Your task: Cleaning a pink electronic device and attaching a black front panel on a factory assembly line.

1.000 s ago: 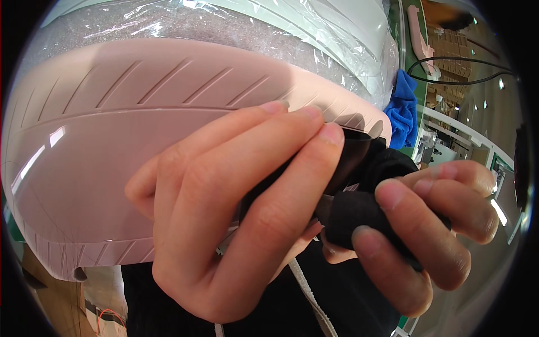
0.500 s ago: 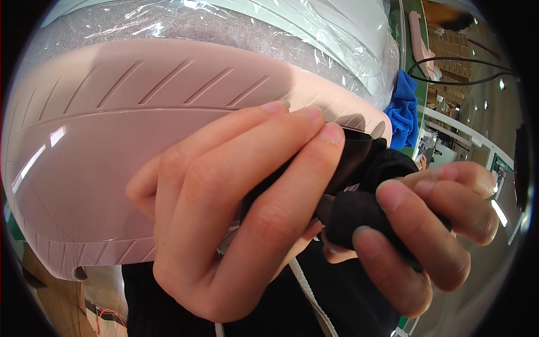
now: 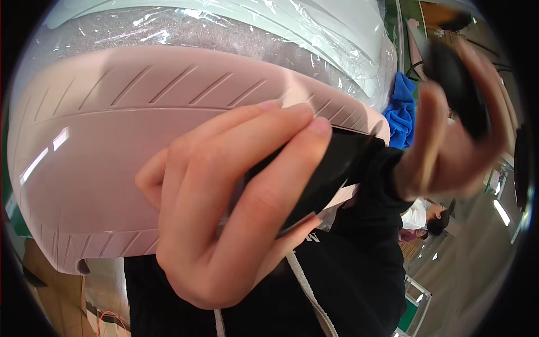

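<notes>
Panel [image 3: 112, 168], pink, is seen from left to centre. Left hand [image 3: 219, 196] is placed over its right end; right hand [image 3: 449, 157] is raised, blurred. Black piece [image 3: 331, 171] is clamped there by left fingers, black object [image 3: 457, 90] by right.

From the wearer's head, the left fisheye of a side-by-side pair looks down at close range on the pink shell [image 3: 106, 168] and the left hand [image 3: 219, 208], with the right hand [image 3: 455, 157] out toward its curved right rim
</notes>
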The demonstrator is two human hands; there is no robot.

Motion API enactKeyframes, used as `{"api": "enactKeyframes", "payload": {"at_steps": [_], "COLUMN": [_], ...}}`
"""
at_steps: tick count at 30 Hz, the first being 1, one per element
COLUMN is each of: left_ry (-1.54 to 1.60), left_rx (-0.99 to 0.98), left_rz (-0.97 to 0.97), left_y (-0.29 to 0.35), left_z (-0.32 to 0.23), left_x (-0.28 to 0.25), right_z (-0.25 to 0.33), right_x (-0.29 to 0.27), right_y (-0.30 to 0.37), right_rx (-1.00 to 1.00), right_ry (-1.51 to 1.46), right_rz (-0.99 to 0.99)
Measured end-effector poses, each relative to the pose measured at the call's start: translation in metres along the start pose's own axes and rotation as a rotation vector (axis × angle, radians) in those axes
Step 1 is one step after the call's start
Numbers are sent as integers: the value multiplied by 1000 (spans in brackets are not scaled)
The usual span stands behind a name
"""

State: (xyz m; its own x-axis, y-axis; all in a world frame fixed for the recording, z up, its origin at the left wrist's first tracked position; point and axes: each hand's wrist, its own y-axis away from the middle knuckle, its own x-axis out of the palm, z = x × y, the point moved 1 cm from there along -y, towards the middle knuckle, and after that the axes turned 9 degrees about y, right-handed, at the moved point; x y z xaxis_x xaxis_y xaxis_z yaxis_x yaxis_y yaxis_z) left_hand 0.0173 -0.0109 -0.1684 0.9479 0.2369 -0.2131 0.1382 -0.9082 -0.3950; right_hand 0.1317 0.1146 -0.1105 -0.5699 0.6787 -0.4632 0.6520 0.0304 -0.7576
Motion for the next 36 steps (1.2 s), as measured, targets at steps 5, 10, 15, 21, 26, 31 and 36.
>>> {"api": "enactKeyframes", "payload": {"at_steps": [5,10,15,21,26,31,36], "left_ry": [81,161,264,323,374,289,151], "left_rx": [-9,-64,-39,-93,-282,-481,-541], "left_rz": [11,-121,-147,-225,-348,-375,-308], "left_y": [4,7,8,18,20,15,13], "left_z": [7,-11,-11,-23,-25,-18,-19], "left_x": [-1,-9,-36,-74,-106,-133,-140], "right_z": [-47,-64,-58,-41,-20,-5,3], "right_x": [-16,-51,-48,-60,-56,-69,-83], "right_y": [14,18,26,24,25,20,21], "right_rx": [118,759,854,607,314,174,262], "right_ry": [83,-623,-1146,-1190,-955,-792,-610], "right_rz": [372,378,490,696,778,754,787]}}
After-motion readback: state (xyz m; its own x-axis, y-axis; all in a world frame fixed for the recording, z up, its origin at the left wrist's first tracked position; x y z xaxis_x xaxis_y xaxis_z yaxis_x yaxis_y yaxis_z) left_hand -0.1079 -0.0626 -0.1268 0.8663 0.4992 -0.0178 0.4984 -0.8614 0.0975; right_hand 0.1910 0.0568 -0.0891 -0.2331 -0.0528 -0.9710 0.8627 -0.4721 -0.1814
